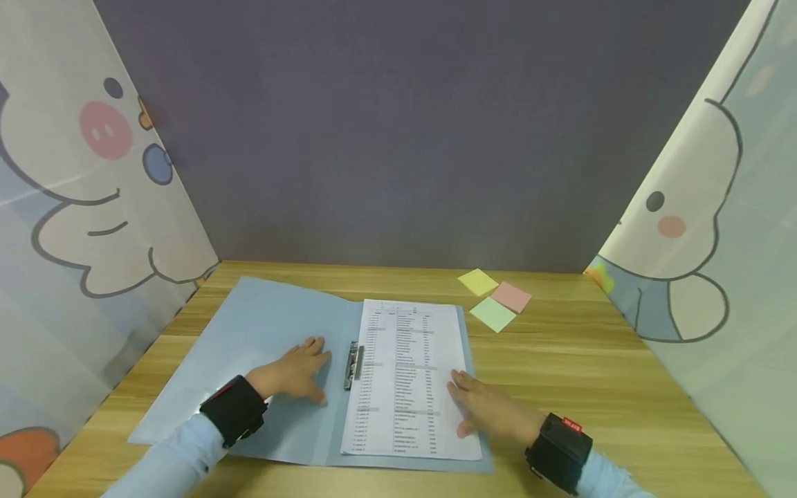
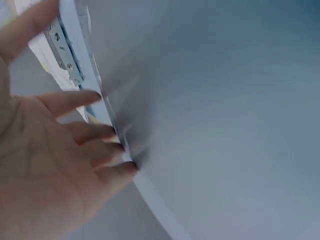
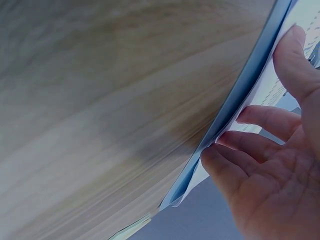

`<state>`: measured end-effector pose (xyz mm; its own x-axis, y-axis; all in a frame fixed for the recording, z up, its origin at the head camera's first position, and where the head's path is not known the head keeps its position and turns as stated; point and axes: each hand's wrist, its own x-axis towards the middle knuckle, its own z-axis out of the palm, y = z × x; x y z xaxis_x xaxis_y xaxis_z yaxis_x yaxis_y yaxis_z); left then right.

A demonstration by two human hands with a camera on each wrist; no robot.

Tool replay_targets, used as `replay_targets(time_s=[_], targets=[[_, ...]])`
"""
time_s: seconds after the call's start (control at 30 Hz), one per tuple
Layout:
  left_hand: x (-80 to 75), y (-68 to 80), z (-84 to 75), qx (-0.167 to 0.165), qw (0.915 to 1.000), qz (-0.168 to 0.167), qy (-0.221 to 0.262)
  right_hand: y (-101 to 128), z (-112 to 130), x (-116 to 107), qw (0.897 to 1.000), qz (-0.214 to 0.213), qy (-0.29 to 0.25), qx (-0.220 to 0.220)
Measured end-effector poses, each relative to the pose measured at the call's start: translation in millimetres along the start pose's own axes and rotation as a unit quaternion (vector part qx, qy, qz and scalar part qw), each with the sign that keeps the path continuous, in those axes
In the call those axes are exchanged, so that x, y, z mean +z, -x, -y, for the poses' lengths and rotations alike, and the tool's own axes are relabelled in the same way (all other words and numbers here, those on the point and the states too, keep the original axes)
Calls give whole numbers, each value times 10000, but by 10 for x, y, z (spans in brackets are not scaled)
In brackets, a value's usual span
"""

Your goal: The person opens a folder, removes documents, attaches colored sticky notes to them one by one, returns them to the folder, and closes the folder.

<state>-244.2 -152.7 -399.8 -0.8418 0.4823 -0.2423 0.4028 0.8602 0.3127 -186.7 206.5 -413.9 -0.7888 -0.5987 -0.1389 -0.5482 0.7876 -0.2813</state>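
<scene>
The right hand (image 1: 492,411) lies flat and open at the near right of the sheet (image 1: 407,377), fingers straight and spread a little, palm down. In the right wrist view its fingertips (image 3: 220,150) touch the right edge of the sheet where it meets the folder (image 3: 245,95) edge; nothing is pinched or curled around.

The left hand (image 1: 292,372) is likewise open and flat, resting palm down on the left inside cover of the folder (image 1: 249,346), just left of the metal clip (image 1: 353,364). In the left wrist view its fingers (image 2: 95,132) are straight and press on the blue cover (image 2: 210,125), with the clip (image 2: 62,47) just beside the thumb.

The folder lies open on the wooden table (image 1: 591,373), near the front edge, with the printed sheet on its right half and the clip along the sheet's left edge, by the spine.

Farther back and to the right, three sticky notes sit on the table, apart from the folder: yellow note (image 1: 478,281), pink note (image 1: 511,296), green note (image 1: 492,314). A dark panel (image 1: 405,138) closes the back.
</scene>
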Motion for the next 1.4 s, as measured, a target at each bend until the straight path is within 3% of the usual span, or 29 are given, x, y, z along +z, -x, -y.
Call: replay_targets(time_s=[0.1, 0.27, 0.6, 1.03, 1.2, 1.4], targets=[[10, -83, -89, -23, 9993, 383, -26, 12, -7, -7, 10000, 15, 13, 25], [84, -85, -186, -403, 9946, 888, -366, 11, -17, -10, 9999, 26, 52, -93], [104, -55, -239, -357, 9947, 840, -463, 7, -17, -31, 9999, 11, 67, -95], [77, -15, -260, -423, 9950, 826, -371, -2, 28, -73, 9994, 46, -341, 26], [72, 9, -301, -508, 9948, 731, -500, -24, 21, -99, 9962, 13, -872, 52], [56, 10, -369, -580, 9936, 703, -672, -67, 22, -142, 9796, -273, -1923, 509]])
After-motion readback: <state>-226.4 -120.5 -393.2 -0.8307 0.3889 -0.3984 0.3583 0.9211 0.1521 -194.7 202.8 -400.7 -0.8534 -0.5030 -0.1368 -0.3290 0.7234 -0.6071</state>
